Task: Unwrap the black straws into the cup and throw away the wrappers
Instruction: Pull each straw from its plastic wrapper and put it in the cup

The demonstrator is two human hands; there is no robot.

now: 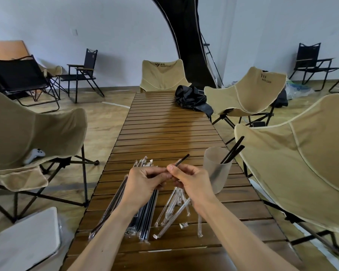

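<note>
Black straw (182, 159) between both hands' grip.

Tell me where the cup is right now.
In the head view, the frosted cup stands on the slatted table near its right edge, just right of the right hand, with black straws in it.

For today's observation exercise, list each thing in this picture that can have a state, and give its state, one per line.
Left hand: pinching the wrapper end of the straw.
Right hand: pinching the straw being unwrapped.
Held straw: black tip bare, sticking out past the fingers.
Cup: upright on the table, two black straws leaning inside.
Wrapped straws: still sealed, piled on the table.
Empty wrappers: loose on the table, not thrown away.
</note>
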